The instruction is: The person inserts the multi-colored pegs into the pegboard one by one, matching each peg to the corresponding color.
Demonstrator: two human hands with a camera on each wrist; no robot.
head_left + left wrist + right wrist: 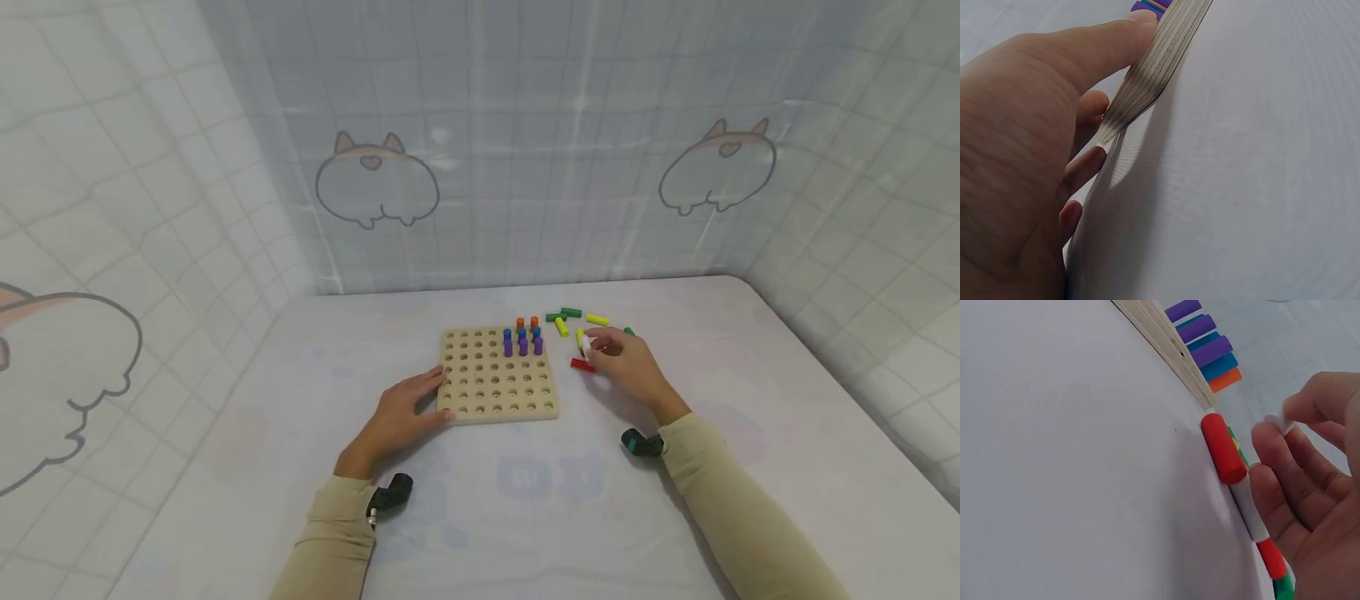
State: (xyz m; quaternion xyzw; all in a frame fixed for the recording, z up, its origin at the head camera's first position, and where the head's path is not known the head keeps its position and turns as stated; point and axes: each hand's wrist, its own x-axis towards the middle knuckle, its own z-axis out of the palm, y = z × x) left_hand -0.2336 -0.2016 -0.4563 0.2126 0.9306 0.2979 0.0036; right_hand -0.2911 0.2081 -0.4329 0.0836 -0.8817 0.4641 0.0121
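A square wooden pegboard [487, 389] with rows of holes lies on the table. Its far right part bears upright purple pegs [523, 347], blue pegs [522, 333] and orange pegs [535, 322]. My left hand [397, 414] rests at the board's near left corner, thumb on the near edge, fingers fairly straight along the left side. Right of the board, my right hand [628, 363] pinches a small white peg [1280, 421] between thumb and index finger, largely hidden by them. Just below that hand lies a red peg [1224, 450].
Loose green pegs [572, 312] and yellow pegs [597, 319] lie beyond the right hand, by the board's far right corner. Another green peg [1284, 589] and red peg [1272, 559] lie close to the right hand. A pale curtain [525, 208] hangs behind the table.
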